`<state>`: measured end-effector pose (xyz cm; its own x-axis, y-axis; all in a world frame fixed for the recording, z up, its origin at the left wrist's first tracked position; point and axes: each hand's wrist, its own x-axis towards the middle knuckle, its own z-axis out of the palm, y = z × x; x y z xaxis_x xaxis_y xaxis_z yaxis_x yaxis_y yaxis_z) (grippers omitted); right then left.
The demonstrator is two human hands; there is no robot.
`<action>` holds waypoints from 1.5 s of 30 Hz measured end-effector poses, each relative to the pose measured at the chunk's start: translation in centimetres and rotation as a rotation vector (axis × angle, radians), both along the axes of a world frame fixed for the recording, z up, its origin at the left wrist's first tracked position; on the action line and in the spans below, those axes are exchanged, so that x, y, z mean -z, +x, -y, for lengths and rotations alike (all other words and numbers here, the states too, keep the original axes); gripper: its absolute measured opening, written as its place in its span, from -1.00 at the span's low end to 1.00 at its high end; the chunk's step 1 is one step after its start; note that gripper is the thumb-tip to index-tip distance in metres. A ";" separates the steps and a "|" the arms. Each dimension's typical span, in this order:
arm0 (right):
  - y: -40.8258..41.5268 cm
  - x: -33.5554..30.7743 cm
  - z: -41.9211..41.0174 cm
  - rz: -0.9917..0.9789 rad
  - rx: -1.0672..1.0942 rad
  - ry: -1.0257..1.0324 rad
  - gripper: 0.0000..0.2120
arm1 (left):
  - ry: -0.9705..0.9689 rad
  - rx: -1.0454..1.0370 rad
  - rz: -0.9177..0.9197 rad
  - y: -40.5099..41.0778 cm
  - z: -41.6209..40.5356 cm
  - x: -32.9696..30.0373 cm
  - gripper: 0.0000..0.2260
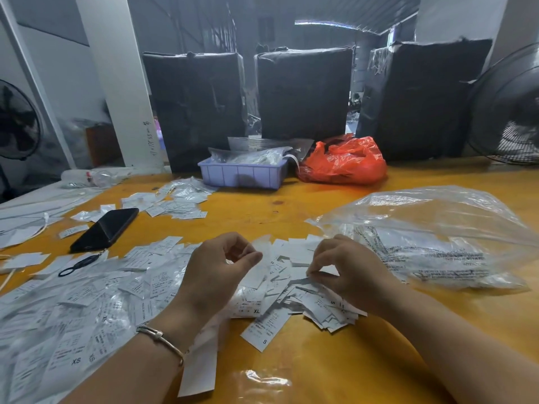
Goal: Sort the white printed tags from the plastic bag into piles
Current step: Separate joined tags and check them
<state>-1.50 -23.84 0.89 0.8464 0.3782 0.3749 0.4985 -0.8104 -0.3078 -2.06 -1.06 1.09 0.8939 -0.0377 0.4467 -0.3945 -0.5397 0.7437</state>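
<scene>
white printed tags (pixel 271 290) lie heaped on the yellow surface (pixel 335 360). right hand (pixel 350 272) pinches one tag; left hand (pixel 221 266) curled, holding nothing. clear bag (pixel 437 234) at 2 o'clock.

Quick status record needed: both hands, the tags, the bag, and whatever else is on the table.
left hand: fingers curled above the tags, holding nothing visible
right hand: pinching tags at the top of the centre heap
tags: centre heap, wide spread at left, smaller pile farther back
plastic bag: clear, lying right of the hands, a few tags inside
phone: black, face down, left
tray: lilac, at back
red bag: beside the tray
</scene>
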 end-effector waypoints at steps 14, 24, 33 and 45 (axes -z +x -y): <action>-0.4 -0.6 0.0 0.035 0.023 0.148 -0.92 | -0.284 0.170 -0.274 -0.2 0.0 -0.5 -0.73; -0.3 -0.9 0.2 -0.122 0.011 0.555 -0.91 | -0.230 0.163 -0.274 -0.5 0.3 -0.5 -0.81; -0.6 -1.2 0.2 -0.013 -0.015 0.458 -0.66 | -0.220 0.178 -0.263 -0.5 0.4 -0.4 -0.86; -1.0 -2.0 0.2 -0.100 -0.118 0.446 -0.70 | -0.207 0.169 -0.285 -0.4 0.4 -0.6 -0.94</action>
